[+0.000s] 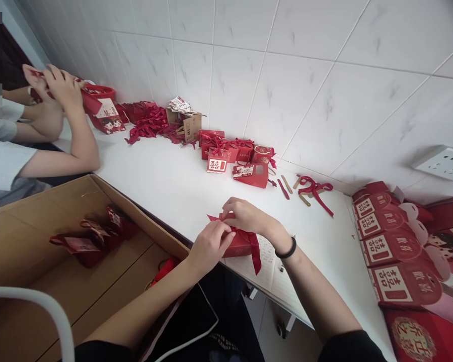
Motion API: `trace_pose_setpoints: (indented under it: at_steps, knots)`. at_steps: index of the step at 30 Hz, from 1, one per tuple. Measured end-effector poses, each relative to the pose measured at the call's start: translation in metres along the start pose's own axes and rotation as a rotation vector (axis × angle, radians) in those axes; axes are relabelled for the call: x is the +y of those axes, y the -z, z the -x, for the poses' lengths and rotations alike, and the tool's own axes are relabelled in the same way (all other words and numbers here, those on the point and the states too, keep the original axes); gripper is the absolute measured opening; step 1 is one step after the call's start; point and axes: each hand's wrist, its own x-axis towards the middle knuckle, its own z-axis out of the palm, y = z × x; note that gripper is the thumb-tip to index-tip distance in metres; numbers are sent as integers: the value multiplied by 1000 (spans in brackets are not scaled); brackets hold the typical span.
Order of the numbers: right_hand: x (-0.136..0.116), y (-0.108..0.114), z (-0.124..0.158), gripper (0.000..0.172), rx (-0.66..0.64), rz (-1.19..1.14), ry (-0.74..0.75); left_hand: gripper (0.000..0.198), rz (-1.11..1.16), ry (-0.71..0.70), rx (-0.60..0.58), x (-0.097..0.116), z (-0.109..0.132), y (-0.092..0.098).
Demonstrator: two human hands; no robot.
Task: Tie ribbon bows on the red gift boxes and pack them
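A small red gift box rests near the table's front edge, on sheets of written paper. A dark red ribbon lies over its top, one tail hanging down the right side. My left hand is closed at the box's left, thumb and fingers pinching the ribbon. From behind, my right hand bends over the box top, its fingers closed on the ribbon too. The fingers partly hide the ribbon where they meet, so the shape of any knot there cannot be made out.
An open cardboard box holding red bags stands at left. Finished-looking red boxes, a ribbon heap and loose ribbon line the wall. Folded red boxes are stacked at right. A co-worker's hands hold something at far left.
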Motion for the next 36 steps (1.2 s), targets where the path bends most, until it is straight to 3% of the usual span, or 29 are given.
trace_pose_setpoints:
  at_steps: [7,9,12,17,20,23,27,31,36]
  knots:
    - [0,-5,6,6,108,-75,-137,14,129,147,-50,-6,4,-1]
    - [0,-5,7,11,99,-74,-174,13,166,182,-77,-5,3,-1]
    - [4,-6,4,2,86,-100,-187,13,194,243,-117,-3,-2,0]
    - [10,-11,-3,10,150,-210,-199,17,213,358,-200,2,-12,2]
    - [4,-9,10,6,389,-204,-219,15,260,431,-215,4,-15,3]
    - [-5,-9,40,17,681,-189,-294,10,297,458,-203,4,-16,5]
    - [-6,-25,83,27,562,-185,-475,12,284,464,-202,4,-20,8]
    - [4,-38,95,19,430,-292,-530,17,277,442,-247,3,-26,8]
    - [21,-14,86,15,314,-329,-508,18,308,446,-286,0,-27,6]
